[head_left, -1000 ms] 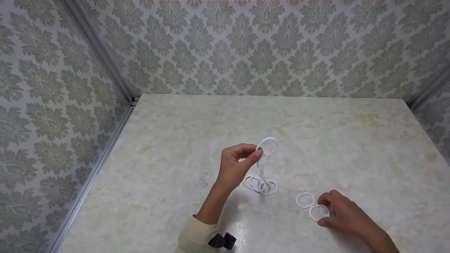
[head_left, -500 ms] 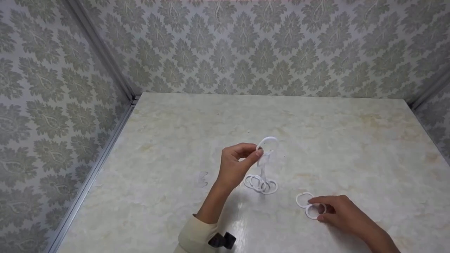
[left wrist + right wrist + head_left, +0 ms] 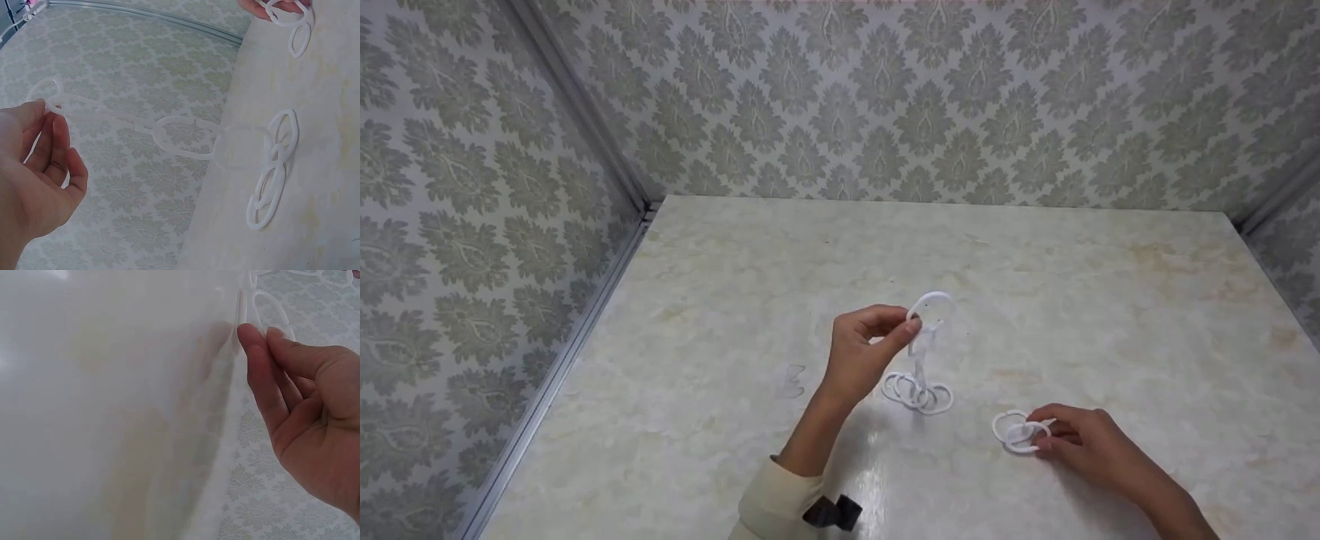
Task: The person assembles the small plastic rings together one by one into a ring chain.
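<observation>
My left hand [image 3: 856,360] pinches a white plastic ring [image 3: 934,295] between thumb and fingers, above the table. More linked rings hang from it as a chain, with one hanging link [image 3: 183,154] plain in the left wrist view. The chain's lower rings [image 3: 937,411] lie overlapping on the table. To the right, my right hand [image 3: 1091,442] pinches the edge of another white ring [image 3: 1044,425], raised and tilted over a ring [image 3: 996,429] lying on the table. Whether those two are linked I cannot tell. In the right wrist view, my fingers partly hide the held ring [image 3: 275,305].
Left of my left arm lies a small clear piece [image 3: 793,382] with a wavy edge. The pale marbled table [image 3: 750,255] meets patterned walls [image 3: 877,97] at the back and left. A black device [image 3: 832,512] sits at my left sleeve.
My right hand has taken hold of the nearer ring, shifted it left and tilted it over the other ring. My left hand stays in place with its ring.
</observation>
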Motion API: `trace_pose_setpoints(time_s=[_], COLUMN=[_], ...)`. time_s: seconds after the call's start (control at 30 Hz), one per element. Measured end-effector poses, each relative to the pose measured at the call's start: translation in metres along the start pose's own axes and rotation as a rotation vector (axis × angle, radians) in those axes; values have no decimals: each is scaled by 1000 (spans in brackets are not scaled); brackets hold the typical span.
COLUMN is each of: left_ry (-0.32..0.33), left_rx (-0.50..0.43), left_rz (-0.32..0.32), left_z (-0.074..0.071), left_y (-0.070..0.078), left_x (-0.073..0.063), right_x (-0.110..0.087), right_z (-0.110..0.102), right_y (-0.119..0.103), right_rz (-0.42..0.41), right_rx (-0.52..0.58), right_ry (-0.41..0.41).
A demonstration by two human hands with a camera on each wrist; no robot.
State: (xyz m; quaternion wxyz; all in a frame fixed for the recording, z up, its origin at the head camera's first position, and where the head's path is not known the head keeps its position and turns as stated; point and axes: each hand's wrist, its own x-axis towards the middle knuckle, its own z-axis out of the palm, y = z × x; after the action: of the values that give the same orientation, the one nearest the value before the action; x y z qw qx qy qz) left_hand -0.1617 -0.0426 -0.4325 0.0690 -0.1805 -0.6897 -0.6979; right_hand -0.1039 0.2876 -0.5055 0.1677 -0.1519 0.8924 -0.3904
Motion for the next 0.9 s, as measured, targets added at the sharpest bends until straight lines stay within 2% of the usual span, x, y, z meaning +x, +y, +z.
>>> trace_pose_setpoints(time_s=[0.23, 0.47, 0.77, 0.9], left_ry=[-3, -4, -8, -9], left_rx=[6, -5, 5, 5], left_rz=[-14, -13, -15, -10], left_z=[0, 1, 4, 4], left_y=[0, 0, -1, -3], left_x=[0, 0, 0, -1], right_x=[0, 0, 6, 11], right_z=[-1, -5, -8, -10], right_y=[-6, -13, -27, -37], right_rz=[-68, -84, -209, -197], right_rx=[63, 165, 222, 238], right_ry=[84, 153, 297, 366])
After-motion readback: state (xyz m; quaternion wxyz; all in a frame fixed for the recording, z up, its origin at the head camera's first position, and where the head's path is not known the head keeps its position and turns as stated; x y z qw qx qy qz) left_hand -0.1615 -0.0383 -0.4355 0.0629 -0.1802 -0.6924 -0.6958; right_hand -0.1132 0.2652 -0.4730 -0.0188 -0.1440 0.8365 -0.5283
